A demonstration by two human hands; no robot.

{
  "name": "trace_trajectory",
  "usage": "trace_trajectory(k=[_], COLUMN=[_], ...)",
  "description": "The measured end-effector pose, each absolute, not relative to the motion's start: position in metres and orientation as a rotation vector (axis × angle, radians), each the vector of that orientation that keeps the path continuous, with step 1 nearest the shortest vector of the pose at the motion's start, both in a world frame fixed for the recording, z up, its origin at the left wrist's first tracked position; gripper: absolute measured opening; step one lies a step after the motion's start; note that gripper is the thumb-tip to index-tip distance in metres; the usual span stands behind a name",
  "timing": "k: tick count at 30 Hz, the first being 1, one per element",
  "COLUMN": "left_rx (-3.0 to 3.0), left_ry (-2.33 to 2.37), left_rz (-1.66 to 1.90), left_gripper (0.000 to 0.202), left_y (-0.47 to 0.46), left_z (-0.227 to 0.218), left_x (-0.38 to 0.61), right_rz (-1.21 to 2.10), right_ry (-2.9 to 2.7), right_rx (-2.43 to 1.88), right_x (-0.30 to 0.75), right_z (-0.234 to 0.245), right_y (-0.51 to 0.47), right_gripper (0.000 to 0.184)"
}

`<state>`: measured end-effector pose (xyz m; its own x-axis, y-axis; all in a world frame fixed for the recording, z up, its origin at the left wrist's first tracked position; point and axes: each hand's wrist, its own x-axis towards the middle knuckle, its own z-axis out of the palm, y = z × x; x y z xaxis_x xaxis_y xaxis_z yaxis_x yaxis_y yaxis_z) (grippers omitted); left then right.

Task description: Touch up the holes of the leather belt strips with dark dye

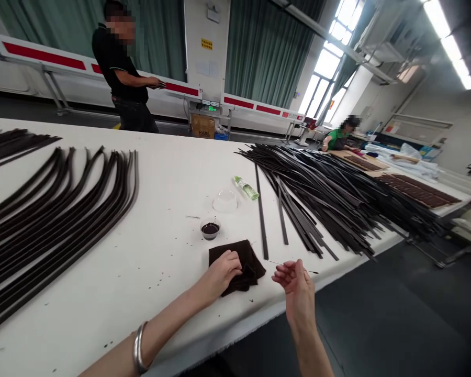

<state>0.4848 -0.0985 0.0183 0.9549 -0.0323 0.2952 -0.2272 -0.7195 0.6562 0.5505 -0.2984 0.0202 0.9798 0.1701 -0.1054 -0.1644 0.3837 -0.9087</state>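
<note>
A folded dark brown cloth (251, 262) lies near the table's front edge. My left hand (222, 272) rests on it, fingers curled and gripping a bit of the fabric. Just to its right, my right hand (299, 293) is raised palm up at the table edge, its fingers closed around a thin stick (312, 272) with a dark tip poking out to the right. Beyond the cloth stands a small clear cup (210, 230) of dark liquid. Behind that sits a clear plastic lid (225, 201), beside a green and white packet (246, 188).
Long dark strips (63, 220) curve across the left of the white table (160, 183). A large pile of loose dark strips (322, 193) covers the right side, several reaching toward my right hand. One person (121, 68) stands beyond the table; another (339, 137) works at far right.
</note>
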Motion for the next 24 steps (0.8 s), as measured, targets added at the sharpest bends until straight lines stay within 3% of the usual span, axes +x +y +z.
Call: trace_trajectory(k=[12, 19, 24], left_rx=[2.383, 2.413, 2.477], left_ry=[-0.151, -0.141, -0.134], left_rz=[0.573, 0.612, 0.638], left_gripper=[0.039, 0.039, 0.04], left_y=[-0.119, -0.118, -0.117], left_z=[-0.002, -0.003, -0.008], left_x=[0.435, 0.429, 0.426], right_rz=[0.318, 0.116, -0.08], right_ry=[-0.195, -0.348, -0.387], right_rx=[-1.173, -1.588, -2.003], right_x=[0.541, 0.558, 0.597], right_z=[0.052, 0.037, 0.009], right_y=[-0.286, -0.275, -0.253], right_gripper=[0.035, 0.052, 0.032])
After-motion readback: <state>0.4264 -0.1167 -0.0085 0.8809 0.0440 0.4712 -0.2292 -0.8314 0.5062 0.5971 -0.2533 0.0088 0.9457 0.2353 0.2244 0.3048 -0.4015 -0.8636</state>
